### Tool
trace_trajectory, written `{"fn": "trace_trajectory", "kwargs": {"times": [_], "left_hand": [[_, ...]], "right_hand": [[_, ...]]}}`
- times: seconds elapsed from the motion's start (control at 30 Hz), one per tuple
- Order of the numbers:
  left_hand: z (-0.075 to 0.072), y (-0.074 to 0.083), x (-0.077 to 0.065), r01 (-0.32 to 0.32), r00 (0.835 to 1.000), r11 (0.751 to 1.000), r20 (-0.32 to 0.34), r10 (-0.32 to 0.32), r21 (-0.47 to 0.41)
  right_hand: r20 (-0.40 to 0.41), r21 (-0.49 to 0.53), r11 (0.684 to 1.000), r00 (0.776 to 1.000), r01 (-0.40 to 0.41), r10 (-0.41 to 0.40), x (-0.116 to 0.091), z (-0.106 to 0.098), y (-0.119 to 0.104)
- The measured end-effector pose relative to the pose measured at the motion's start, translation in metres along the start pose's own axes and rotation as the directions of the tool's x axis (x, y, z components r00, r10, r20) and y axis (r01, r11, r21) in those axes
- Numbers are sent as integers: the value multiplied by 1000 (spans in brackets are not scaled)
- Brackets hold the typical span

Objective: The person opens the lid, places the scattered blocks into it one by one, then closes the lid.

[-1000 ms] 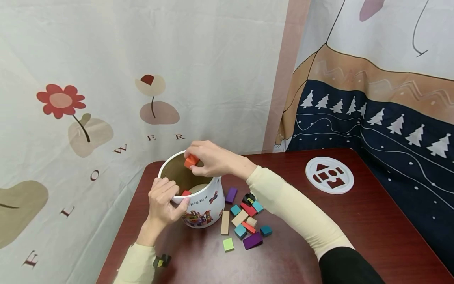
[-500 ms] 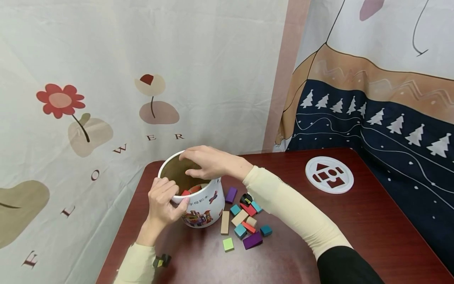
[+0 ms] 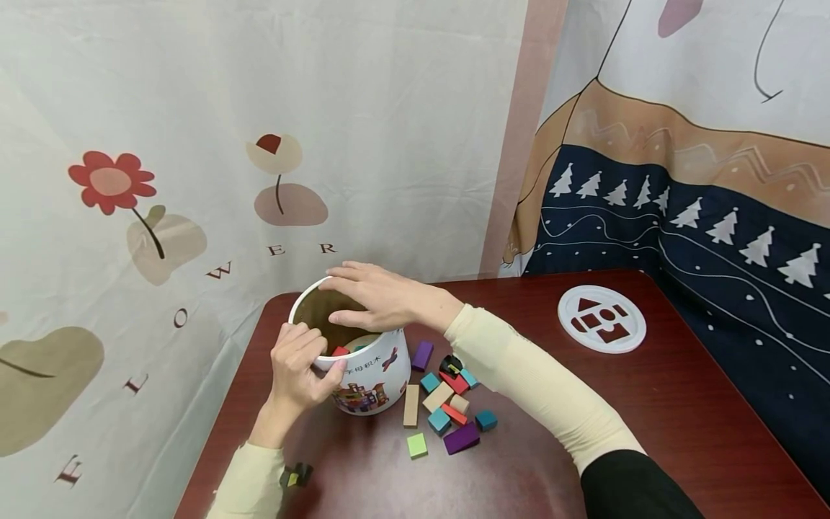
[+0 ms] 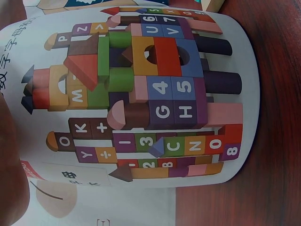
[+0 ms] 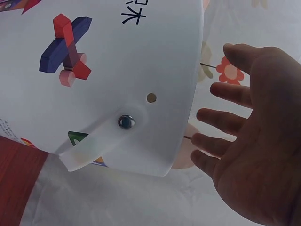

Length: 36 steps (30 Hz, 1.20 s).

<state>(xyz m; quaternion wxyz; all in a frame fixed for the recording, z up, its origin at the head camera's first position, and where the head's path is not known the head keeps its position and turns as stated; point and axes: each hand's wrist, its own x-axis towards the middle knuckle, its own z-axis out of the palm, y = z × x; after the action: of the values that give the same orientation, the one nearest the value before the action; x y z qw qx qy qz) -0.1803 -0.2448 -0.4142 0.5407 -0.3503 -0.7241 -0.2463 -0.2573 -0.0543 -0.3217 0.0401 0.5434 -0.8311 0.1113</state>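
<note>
A white bucket point(image 3: 397, 360) printed with toy-block pictures stands at the table's back left. My left hand point(image 3: 301, 364) grips its near-left rim, thumb outside and fingers over the edge. In the left wrist view the printed bucket wall point(image 4: 244, 94) fills most of the picture. Over the bucket's mouth is my right hand point(image 3: 382, 294), fingers spread and holding nothing. The right wrist view shows that hand point(image 5: 263, 132) palm side, beside the rim and the white strap handle point(image 5: 94, 146). A red block point(image 3: 340, 351) shows inside the bucket; the rest of the inside is mostly hidden.
Several wooden blocks lie right of the bucket, among them a purple block point(image 3: 462, 438), a green block point(image 3: 418, 446) and a tan block point(image 3: 411, 406). A white lid with shaped holes point(image 3: 570, 335) lies at the back right. A patterned curtain point(image 3: 415, 144) hangs behind the table.
My right hand has let go of an orange block, which dropped into the bucket, and its fingers have straightened above the mouth. My left hand has stayed on the rim.
</note>
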Motion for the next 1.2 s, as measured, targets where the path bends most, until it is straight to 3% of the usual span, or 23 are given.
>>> {"fn": "trace_trajectory", "kwargs": {"times": [0.3,0.47,0.7,0.9,1.2], "left_hand": [[0,0,0,2,1000,1000,0,-2,0],[0,0,1,1,1000,1000,-7,-1,1],[0,0,1,-2,1000,1000,-10,2,-3],[-1,-1,1,9,1000,1000,-12,-9,-6],[0,-1,0,13,1000,1000,-17,-13,-16]], "right_hand": [[-8,12,1000,1000,-13,14,-8,2,0],[-26,59,998,999,-18,20,-23,0,3],[-81,135,990,996,-35,46,-62,-1,12],[-153,202,976,982,-81,114,-101,9,25],[-135,222,964,975,-145,178,-152,36,41]]}}
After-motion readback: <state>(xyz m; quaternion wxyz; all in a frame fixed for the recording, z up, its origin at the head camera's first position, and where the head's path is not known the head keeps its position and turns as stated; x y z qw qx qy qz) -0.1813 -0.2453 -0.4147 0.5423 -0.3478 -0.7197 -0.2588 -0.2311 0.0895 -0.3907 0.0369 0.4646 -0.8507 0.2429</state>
